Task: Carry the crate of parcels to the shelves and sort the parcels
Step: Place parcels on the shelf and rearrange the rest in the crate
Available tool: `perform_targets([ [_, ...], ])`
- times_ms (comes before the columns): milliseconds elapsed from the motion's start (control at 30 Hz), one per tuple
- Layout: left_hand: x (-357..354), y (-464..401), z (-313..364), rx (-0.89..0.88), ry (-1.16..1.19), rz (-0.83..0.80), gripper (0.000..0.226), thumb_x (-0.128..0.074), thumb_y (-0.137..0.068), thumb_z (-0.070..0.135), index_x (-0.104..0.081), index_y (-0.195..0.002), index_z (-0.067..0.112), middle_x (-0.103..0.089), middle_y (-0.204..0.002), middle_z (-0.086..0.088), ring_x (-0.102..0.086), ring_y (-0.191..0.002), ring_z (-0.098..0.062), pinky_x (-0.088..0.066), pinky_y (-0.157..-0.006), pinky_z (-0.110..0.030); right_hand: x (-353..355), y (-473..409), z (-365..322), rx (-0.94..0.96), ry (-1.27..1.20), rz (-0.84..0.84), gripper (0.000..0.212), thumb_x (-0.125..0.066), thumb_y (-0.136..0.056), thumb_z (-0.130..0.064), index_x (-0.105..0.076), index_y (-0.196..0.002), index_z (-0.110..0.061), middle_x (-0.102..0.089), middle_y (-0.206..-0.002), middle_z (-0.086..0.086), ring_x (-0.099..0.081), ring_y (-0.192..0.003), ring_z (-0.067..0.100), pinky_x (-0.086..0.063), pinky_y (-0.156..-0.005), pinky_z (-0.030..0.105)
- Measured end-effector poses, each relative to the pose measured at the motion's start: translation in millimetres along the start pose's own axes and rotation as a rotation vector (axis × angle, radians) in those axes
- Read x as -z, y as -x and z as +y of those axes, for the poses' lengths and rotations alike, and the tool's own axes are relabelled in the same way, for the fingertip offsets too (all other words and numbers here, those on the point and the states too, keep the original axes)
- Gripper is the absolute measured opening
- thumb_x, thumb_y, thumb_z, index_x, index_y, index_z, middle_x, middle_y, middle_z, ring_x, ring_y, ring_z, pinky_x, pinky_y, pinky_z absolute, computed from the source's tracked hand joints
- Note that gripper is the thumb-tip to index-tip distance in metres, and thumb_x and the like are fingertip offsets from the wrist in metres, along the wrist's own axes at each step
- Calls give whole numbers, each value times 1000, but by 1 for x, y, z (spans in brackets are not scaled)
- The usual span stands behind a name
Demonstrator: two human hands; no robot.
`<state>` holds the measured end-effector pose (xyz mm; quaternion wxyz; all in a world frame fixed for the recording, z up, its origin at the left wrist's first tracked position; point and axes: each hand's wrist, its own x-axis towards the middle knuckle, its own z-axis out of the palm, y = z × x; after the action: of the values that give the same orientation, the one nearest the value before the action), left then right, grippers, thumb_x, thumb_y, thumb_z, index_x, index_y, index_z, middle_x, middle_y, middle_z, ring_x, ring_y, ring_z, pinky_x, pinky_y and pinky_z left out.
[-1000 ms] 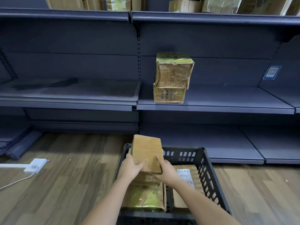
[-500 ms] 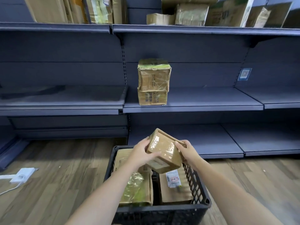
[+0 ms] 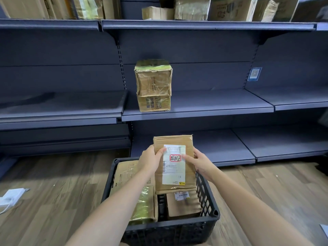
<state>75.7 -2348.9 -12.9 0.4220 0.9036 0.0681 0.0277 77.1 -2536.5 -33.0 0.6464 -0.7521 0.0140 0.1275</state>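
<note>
Both hands hold a brown parcel (image 3: 174, 164) upright above the black crate (image 3: 170, 228), label facing the camera. The left hand (image 3: 150, 159) grips its left edge, thumb on the label; the right hand (image 3: 199, 163) grips the right edge. Beyond the hands, two stacked boxes (image 3: 153, 86) sit on the shelf (image 3: 213, 110).

— What is lying on the wooden floor (image 3: 53, 183)?
— A white adapter (image 3: 11, 197) is sitting at the left edge, its cable trailing out of view.
— Anything showing on the back panel?
— A blue label (image 3: 254, 74) is hanging at the right.
</note>
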Motion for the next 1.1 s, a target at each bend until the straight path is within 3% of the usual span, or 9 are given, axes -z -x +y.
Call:
perform_targets([
  [233, -7, -3, -16, 46, 209, -94, 53, -63, -83, 51, -55, -124, 18, -64, -121, 1, -63, -104, -17, -55, -87, -40, 2, -5, 6, -57, -13, 175, 24, -45, -99, -35, -51, -119, -25, -65, -104, -5, -64, -92, 14, -51, -70, 25],
  [400, -21, 7, -17, 175, 420, -433, 85, -69, -83, 38, -17, -150, 36, -46, -144, 3, -54, -121, -21, -46, -102, -38, 1, -15, 18, -164, -8, 315, 38, -41, -99, -38, -53, -120, -9, -62, -99, 2, -60, -92, 20, -50, -74, 29],
  [500, -27, 7, -24, 231, 549, -417, 80, -70, -83, 31, -24, -148, 38, -55, -137, 2, -59, -114, -19, -49, -100, -39, 2, -14, 25, -229, -1, 329, 44, -49, -94, -44, -51, -120, -7, -61, -98, 4, -59, -89, 20, -51, -78, 36],
  [600, -26, -4, -38, 273, 576, -408, 84, -78, -74, 32, -32, -143, 44, -57, -133, 4, -61, -114, -20, -51, -97, -42, 13, -9, 31, -221, -127, 295, 47, -60, -89, -42, -48, -124, -15, -63, -100, 5, -61, -85, 19, -54, -75, 36],
  [700, -16, -11, -38, 201, 491, -572, 74, -76, -77, 17, -42, -138, 44, -63, -117, 10, -67, -96, -14, -57, -77, -27, 28, -12, 30, -126, 6, 197, 72, -70, -83, -38, -31, -143, -33, -50, -130, -4, -57, -112, 21, -52, -86, 37],
  [767, -8, -15, -34, 144, 404, -689, 69, -74, -78, 11, -49, -134, 41, -65, -109, 16, -68, -84, -7, -55, -64, -18, 36, -14, 24, -111, 161, -15, 79, -75, -78, -35, -31, -143, -35, -47, -131, -11, -56, -118, 20, -52, -91, 36],
  [867, -2, -24, -31, 123, 308, -776, 65, -76, -76, 13, -54, -132, 39, -69, -109, 14, -70, -82, -5, -54, -67, -20, 40, -13, 20, -225, 160, -377, 61, -76, -75, -28, -48, -129, -27, -68, -121, 2, -67, -108, 23, -55, -91, 40],
  [1033, 7, -33, -21, 103, 232, -834, 47, -77, -76, 21, -61, -111, 48, -71, -103, 14, -72, -83, -7, -56, -73, -23, 45, -16, 35, -313, -79, -248, 55, -75, -73, -29, -53, -123, -31, -75, -102, 2, -73, -86, 18, -61, -72, 35],
  [1100, 6, -37, -19, 48, 169, -725, 43, -79, -74, 30, -64, -112, 44, -68, -115, 10, -68, -99, -9, -51, -86, -24, 44, -16, 42, -317, -142, -175, 50, -75, -76, -30, -55, -122, -25, -77, -95, 2, -73, -80, 17, -60, -72, 35],
])
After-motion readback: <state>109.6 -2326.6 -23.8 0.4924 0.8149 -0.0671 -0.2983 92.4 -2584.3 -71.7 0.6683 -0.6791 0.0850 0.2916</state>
